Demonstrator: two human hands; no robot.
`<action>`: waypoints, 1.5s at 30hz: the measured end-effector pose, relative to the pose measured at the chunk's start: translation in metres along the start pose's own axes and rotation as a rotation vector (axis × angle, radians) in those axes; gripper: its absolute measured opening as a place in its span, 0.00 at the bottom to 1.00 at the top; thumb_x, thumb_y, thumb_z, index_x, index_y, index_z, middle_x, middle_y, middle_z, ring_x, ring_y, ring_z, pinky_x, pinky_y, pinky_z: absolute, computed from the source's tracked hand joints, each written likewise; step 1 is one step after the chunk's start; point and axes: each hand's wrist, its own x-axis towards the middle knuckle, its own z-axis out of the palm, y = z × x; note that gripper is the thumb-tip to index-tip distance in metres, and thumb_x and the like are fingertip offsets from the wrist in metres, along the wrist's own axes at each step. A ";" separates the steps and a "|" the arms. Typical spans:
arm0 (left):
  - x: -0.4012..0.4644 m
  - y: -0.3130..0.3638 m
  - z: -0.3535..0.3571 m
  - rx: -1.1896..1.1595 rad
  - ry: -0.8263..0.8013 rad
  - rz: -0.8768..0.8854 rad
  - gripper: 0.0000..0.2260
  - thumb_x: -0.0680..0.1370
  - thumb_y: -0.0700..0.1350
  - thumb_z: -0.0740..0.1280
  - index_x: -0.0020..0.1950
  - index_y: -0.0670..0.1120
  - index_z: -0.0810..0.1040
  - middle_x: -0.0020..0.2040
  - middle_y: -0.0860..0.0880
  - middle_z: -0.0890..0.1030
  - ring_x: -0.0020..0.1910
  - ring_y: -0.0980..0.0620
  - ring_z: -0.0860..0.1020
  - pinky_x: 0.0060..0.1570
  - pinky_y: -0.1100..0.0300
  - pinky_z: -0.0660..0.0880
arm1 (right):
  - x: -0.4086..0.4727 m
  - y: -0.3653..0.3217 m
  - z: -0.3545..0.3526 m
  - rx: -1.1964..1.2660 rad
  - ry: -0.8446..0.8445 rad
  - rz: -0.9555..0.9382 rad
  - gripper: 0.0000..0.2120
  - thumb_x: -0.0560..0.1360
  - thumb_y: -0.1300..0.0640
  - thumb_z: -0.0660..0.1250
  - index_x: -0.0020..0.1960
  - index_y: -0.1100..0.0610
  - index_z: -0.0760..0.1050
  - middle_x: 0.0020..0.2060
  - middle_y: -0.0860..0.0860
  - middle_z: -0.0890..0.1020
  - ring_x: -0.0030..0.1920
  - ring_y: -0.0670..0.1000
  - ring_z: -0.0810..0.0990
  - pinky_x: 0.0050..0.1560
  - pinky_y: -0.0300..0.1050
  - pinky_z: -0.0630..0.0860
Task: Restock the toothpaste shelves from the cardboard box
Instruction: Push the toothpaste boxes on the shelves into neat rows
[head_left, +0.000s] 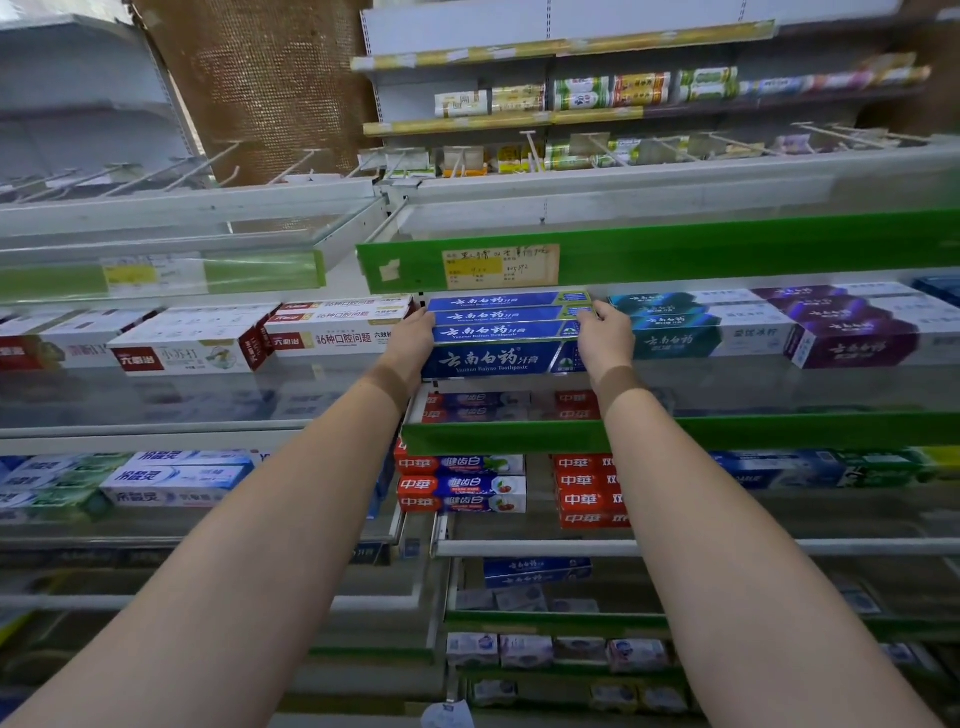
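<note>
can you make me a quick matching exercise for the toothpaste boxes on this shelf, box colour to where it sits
Things:
1. blue boxes
2. teal boxes
3. purple boxes
4. red and white boxes

Places:
a. far right of the row
b. between both hands
c. just left of the left hand
d. just right of the right hand

Pairs: 1-b, 2-d, 3-a, 4-c

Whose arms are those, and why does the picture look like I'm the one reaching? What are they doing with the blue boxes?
The camera sits on a person's head, so you see what they see: their own two arms reaching into shop shelves. The left hand and right hand grip the two ends of a stack of long blue cardboard toothpaste boxes on a green-edged shelf. White-and-red toothpaste boxes lie left of the stack, teal ones and purple ones right. More toothpaste fills the shelves below.
</note>
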 end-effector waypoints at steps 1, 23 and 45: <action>0.001 0.000 0.000 0.003 0.014 0.007 0.08 0.84 0.49 0.59 0.55 0.49 0.76 0.55 0.42 0.84 0.54 0.43 0.84 0.57 0.44 0.80 | 0.000 0.000 0.001 -0.001 0.002 0.003 0.17 0.84 0.56 0.59 0.72 0.56 0.73 0.55 0.53 0.83 0.45 0.54 0.83 0.52 0.57 0.82; -0.032 0.001 0.002 0.512 0.245 0.392 0.12 0.83 0.44 0.59 0.63 0.40 0.76 0.50 0.44 0.80 0.44 0.48 0.80 0.44 0.52 0.80 | -0.027 -0.013 -0.019 -0.132 0.049 0.035 0.17 0.82 0.49 0.63 0.64 0.58 0.77 0.55 0.55 0.82 0.47 0.52 0.79 0.46 0.42 0.73; -0.112 0.007 0.157 0.966 -0.224 0.816 0.08 0.82 0.42 0.61 0.57 0.45 0.78 0.58 0.44 0.77 0.57 0.45 0.75 0.60 0.51 0.73 | -0.074 -0.008 -0.142 -0.383 0.245 0.026 0.07 0.79 0.65 0.65 0.49 0.55 0.79 0.56 0.56 0.82 0.59 0.56 0.80 0.55 0.41 0.72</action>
